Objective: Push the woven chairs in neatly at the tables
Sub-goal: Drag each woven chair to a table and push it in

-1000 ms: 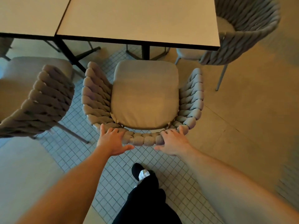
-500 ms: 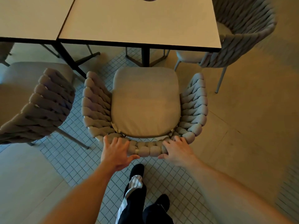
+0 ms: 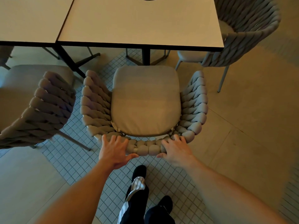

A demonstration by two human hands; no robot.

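Woven rope back: the centre chair [image 3: 145,102] wraps a thick beige-grey weave around a plain seat cushion [image 3: 145,101], in the middle of the frame.
Chair position: its front edge sits just short of the table [image 3: 140,21] at the top of the frame, not under it.
Cut off: the left chair [image 3: 37,107] runs off the left edge; the right chair [image 3: 242,29] runs off the top right; a dark round thing on the table is clipped by the top edge and cannot be made out.
Hidden: the centre chair's legs are under its seat; the table's black post [image 3: 146,56] shows only below the top.
Left hand [image 3: 114,151]: lower centre, fingers spread over the top of the back rim, thumb behind it.
Right hand [image 3: 176,151]: the same grasp, further right along that rim.
Between the hands: a short bare stretch of weave.
Floor: small square tiles [image 3: 161,180] below, with two dark shoes.
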